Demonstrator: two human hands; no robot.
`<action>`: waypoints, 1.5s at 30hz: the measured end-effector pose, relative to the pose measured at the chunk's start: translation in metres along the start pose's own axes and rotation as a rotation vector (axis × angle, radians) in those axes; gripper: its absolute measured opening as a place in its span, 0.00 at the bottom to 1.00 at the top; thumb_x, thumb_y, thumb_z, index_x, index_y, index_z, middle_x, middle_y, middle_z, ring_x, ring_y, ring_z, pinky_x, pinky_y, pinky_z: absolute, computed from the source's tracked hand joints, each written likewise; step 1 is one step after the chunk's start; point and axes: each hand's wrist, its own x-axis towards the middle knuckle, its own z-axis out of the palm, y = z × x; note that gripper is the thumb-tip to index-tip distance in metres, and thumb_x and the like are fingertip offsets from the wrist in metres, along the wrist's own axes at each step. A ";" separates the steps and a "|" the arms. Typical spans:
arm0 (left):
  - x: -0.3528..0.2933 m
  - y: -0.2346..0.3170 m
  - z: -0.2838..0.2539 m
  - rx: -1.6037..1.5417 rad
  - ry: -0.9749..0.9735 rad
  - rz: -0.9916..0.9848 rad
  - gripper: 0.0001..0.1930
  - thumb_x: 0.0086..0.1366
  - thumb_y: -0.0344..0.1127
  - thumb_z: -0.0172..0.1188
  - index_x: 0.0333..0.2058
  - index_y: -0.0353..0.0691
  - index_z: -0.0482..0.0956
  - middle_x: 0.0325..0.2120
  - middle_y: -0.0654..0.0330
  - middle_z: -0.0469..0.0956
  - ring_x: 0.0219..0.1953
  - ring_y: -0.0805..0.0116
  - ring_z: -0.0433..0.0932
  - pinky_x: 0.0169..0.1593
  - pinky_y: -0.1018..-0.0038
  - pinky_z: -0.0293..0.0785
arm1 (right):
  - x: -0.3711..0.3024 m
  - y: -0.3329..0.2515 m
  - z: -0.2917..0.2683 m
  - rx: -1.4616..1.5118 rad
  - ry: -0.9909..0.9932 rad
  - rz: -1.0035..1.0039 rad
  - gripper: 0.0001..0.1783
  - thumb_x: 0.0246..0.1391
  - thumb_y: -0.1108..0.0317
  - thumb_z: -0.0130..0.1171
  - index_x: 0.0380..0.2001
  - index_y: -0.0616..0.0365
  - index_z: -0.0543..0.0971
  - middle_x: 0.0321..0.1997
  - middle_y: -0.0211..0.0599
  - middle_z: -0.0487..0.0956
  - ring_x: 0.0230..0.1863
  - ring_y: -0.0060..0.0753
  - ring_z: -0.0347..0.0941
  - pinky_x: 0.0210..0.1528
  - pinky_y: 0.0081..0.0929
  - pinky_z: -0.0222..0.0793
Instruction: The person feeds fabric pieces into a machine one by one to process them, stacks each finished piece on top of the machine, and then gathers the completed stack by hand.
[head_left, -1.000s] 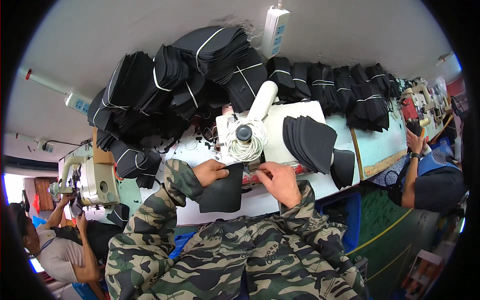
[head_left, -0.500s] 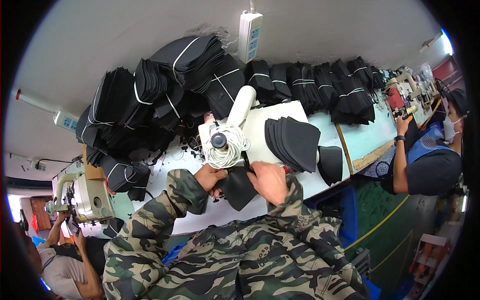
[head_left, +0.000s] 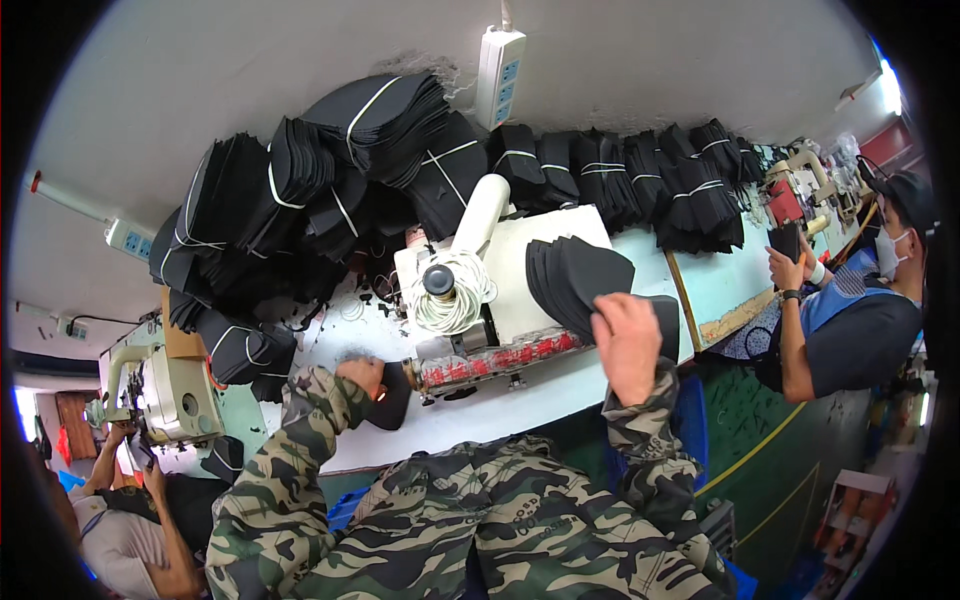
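My left hand (head_left: 364, 377) holds a black fabric piece (head_left: 392, 400) on the white table (head_left: 540, 395), just left of the white sewing machine (head_left: 470, 275). My right hand (head_left: 626, 338) has reached to the right and rests on a fanned stack of black fabric pieces (head_left: 578, 280) beside the machine, fingers on the top piece. Both forearms wear camouflage sleeves.
Bundles of black pieces tied with white bands (head_left: 330, 190) pile up along the back of the table. A power strip (head_left: 500, 62) hangs on the wall. A person in blue (head_left: 850, 320) works at the right; another person (head_left: 130, 520) and a second machine (head_left: 165, 395) are at the left.
Both hands were together on a black piece in front of the machine. Now my right hand has moved right to the stack, and my left hand has carried the piece to the left.
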 end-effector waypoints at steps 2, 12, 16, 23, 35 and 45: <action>-0.004 0.007 0.015 -0.056 0.211 -0.057 0.19 0.53 0.44 0.62 0.39 0.41 0.70 0.33 0.53 0.78 0.29 0.49 0.78 0.31 0.58 0.73 | -0.013 -0.007 0.011 0.047 -0.051 -0.014 0.13 0.40 0.72 0.62 0.34 0.59 0.77 0.36 0.37 0.75 0.39 0.43 0.69 0.41 0.36 0.65; -0.022 0.007 -0.023 -0.918 -0.334 0.458 0.10 0.55 0.38 0.60 0.25 0.35 0.77 0.18 0.57 0.74 0.21 0.68 0.72 0.28 0.72 0.67 | -0.060 -0.069 0.062 0.802 -0.812 0.121 0.16 0.49 0.64 0.62 0.37 0.64 0.77 0.31 0.43 0.79 0.28 0.35 0.76 0.34 0.27 0.71; -0.046 0.040 -0.111 -1.008 -0.180 0.420 0.10 0.62 0.36 0.54 0.37 0.36 0.76 0.20 0.63 0.73 0.24 0.75 0.69 0.31 0.74 0.66 | -0.074 -0.067 0.084 0.769 -0.895 0.091 0.16 0.49 0.61 0.61 0.27 0.67 0.75 0.22 0.48 0.77 0.27 0.41 0.77 0.29 0.32 0.70; -0.016 0.044 -0.081 -1.327 -0.059 0.317 0.16 0.63 0.42 0.51 0.33 0.31 0.74 0.20 0.53 0.73 0.22 0.67 0.69 0.31 0.68 0.66 | -0.044 -0.088 0.090 0.619 -0.791 0.099 0.14 0.49 0.61 0.58 0.23 0.62 0.75 0.19 0.46 0.76 0.24 0.48 0.74 0.28 0.36 0.69; 0.021 0.044 -0.073 -1.342 0.125 0.322 0.14 0.63 0.37 0.53 0.35 0.29 0.77 0.23 0.61 0.76 0.28 0.75 0.69 0.36 0.75 0.67 | -0.004 -0.069 0.069 0.381 -0.447 -0.046 0.11 0.43 0.64 0.61 0.29 0.59 0.77 0.26 0.40 0.76 0.30 0.44 0.73 0.34 0.37 0.67; 0.005 0.076 -0.113 -1.668 -0.086 -0.077 0.08 0.65 0.32 0.47 0.36 0.35 0.73 0.14 0.62 0.72 0.05 0.74 0.65 0.07 0.78 0.60 | -0.018 -0.054 0.063 0.247 -0.600 -0.038 0.12 0.45 0.63 0.59 0.28 0.61 0.77 0.25 0.49 0.77 0.29 0.51 0.74 0.33 0.42 0.67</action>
